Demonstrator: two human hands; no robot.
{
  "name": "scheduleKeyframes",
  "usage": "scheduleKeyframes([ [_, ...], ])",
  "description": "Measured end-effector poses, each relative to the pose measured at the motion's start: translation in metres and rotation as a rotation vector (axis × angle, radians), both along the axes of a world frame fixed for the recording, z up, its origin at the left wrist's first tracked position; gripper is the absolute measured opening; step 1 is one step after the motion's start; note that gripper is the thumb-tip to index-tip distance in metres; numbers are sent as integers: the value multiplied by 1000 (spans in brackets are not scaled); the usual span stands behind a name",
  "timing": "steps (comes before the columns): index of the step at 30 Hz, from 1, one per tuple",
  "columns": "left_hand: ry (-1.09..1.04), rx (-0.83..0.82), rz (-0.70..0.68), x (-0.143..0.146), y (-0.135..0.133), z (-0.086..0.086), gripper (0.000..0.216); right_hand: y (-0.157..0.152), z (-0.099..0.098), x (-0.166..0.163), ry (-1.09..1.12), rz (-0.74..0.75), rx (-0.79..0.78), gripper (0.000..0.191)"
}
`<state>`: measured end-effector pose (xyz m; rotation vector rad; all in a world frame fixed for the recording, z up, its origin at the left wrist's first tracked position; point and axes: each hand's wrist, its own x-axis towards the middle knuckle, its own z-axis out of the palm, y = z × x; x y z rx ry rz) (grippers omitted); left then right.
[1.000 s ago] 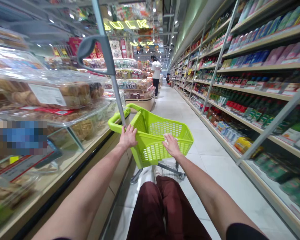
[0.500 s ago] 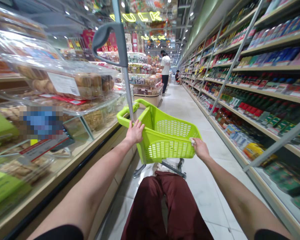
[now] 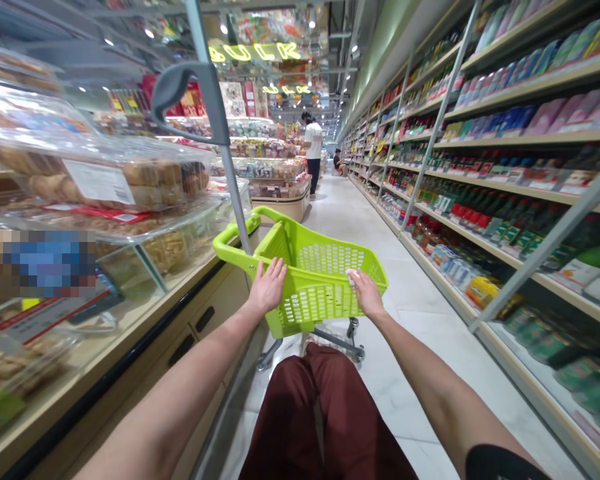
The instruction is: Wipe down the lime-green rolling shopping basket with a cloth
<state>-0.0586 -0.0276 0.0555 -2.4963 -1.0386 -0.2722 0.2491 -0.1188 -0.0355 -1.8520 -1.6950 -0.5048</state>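
A lime-green plastic shopping cart (image 3: 325,257) with perforated basket sides stands sideways in front of my knees, on a grey metal frame with casters. My left hand (image 3: 269,285) lies flat against the cart's near side by its handle end, fingers extended and holding nothing. At the near top rim, toward the other end, my right hand (image 3: 367,293) presses a small crumpled white wipe (image 3: 353,277) to the plastic. Part of that wipe is hidden under the fingers. From the handle end rises a grey pole with a curved dark grey grip (image 3: 200,103).
Close on my left runs a display counter with clear boxes of baked goods (image 3: 105,173) and a black bumper rail (image 3: 130,373). Stocked shelves (image 3: 505,180) line the right. A standing person (image 3: 313,147) and a low-seated person (image 3: 338,162) are farther down the tiled aisle.
My right hand has slid left along the cart's rim with the wipe. My left hand stays on the side panel. The whole view has shifted slightly, moving the cart left in the picture.
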Motion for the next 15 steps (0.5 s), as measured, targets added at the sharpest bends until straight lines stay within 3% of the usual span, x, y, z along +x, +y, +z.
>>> scheduleKeyframes([
  [3,-12,-43,23,4,-5,-5,66,-18,-7,32,84,-168,61,50],
  [5,-15,-66,36,6,-5,-5,67,-16,-8,30,116,-211,98,49],
  [11,-19,-84,72,9,-5,0,67,19,4,-41,-3,97,48,51],
  [13,-22,-63,90,5,-6,0,66,19,7,-43,-27,115,19,52],
  [15,-36,-26,109,0,-7,-1,65,8,6,-25,-22,47,-6,53],
])
